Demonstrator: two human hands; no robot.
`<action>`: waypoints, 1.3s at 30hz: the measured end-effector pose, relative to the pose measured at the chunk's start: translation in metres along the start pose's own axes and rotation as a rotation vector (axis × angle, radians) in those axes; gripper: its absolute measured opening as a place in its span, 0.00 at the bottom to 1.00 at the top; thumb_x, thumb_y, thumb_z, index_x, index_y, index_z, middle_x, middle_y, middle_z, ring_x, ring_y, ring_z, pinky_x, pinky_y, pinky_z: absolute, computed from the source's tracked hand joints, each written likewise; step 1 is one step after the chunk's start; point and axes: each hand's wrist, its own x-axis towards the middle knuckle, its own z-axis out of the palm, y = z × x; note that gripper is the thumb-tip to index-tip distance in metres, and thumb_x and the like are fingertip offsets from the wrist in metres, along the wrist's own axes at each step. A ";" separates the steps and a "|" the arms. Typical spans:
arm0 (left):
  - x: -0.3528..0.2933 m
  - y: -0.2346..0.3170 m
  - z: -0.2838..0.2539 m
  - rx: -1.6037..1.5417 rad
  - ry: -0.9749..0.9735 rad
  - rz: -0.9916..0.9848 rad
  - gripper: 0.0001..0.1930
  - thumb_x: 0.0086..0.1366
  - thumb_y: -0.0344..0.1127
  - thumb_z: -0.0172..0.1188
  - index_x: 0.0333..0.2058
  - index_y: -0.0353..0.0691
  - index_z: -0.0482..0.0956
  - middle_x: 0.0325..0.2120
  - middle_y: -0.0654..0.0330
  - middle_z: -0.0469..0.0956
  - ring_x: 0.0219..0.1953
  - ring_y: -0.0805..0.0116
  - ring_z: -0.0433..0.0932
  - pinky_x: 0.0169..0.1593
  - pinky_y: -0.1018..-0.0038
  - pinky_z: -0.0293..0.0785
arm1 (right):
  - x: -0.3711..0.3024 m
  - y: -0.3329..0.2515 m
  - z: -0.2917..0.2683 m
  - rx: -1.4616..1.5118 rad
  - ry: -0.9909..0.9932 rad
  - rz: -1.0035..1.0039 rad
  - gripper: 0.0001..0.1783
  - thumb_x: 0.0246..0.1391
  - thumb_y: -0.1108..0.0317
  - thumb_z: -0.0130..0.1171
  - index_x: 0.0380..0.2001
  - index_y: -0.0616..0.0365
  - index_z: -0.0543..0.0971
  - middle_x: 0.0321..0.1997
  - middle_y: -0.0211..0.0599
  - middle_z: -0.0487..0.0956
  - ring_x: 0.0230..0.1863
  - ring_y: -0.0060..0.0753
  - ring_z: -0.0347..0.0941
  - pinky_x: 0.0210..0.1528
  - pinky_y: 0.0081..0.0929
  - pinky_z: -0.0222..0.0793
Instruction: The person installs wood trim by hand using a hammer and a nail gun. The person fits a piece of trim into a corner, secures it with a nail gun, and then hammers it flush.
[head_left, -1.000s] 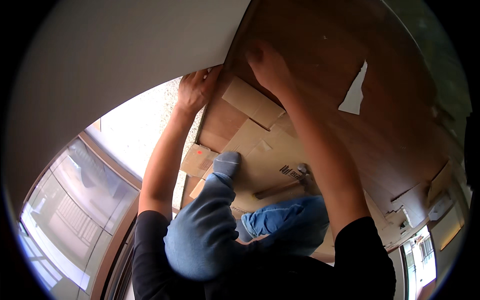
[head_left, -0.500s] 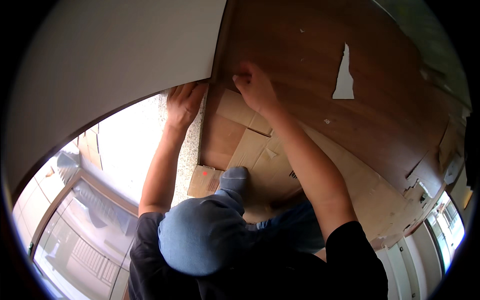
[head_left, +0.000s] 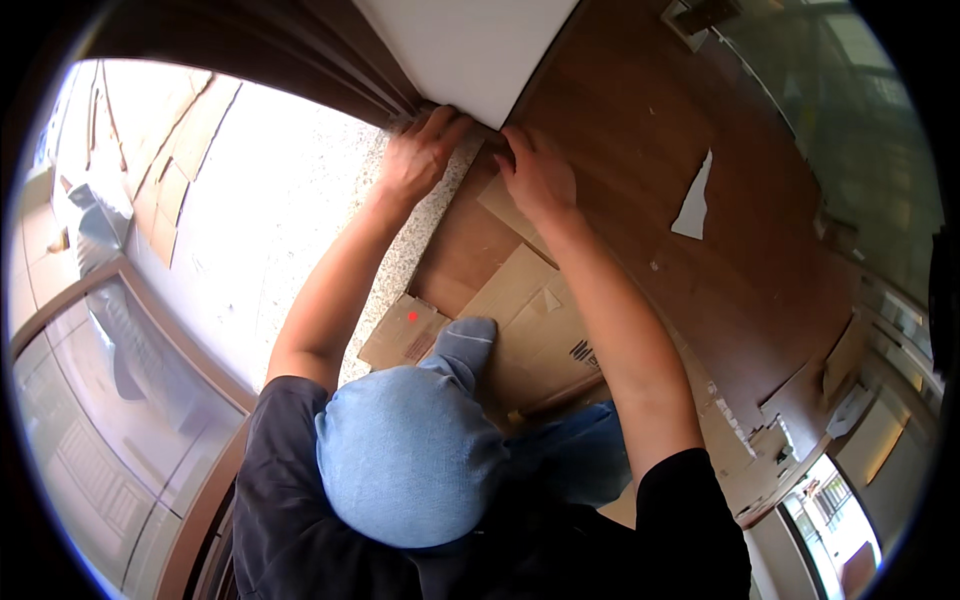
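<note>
A white panel with a dark edge (head_left: 480, 50), looking like a door, comes down from the top centre. My left hand (head_left: 420, 158) is closed at its lower edge beside the dark brown frame (head_left: 385, 85); the fingertips are partly hidden there. Just right of the panel's bottom corner is my right hand (head_left: 540, 180), its thumb apart from the bent fingers and the fingertips against or very close to the edge. Below the hands runs a speckled stone sill (head_left: 415, 235). Flattened cardboard (head_left: 530, 310) covers the brown floor near my socked foot (head_left: 466, 342).
A torn white scrap (head_left: 692, 205) lies on the brown wood-look floor (head_left: 620, 110) to the right. My bent knee (head_left: 410, 455) rises in the lower middle. At the lower left is a framed glass pane (head_left: 110, 420); a bright tiled area lies beyond the sill.
My view has turned, and the panel now appears narrower and farther right, with the dark frame in sight. My right hand has come up to the panel's corner, closer to my left hand.
</note>
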 end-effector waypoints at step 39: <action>-0.003 0.005 0.003 -0.207 0.055 0.045 0.15 0.70 0.35 0.63 0.55 0.49 0.81 0.45 0.60 0.82 0.41 0.53 0.85 0.41 0.59 0.84 | 0.019 0.006 -0.027 -0.034 -0.098 -0.030 0.20 0.61 0.61 0.65 0.55 0.47 0.79 0.44 0.49 0.83 0.47 0.59 0.80 0.47 0.53 0.79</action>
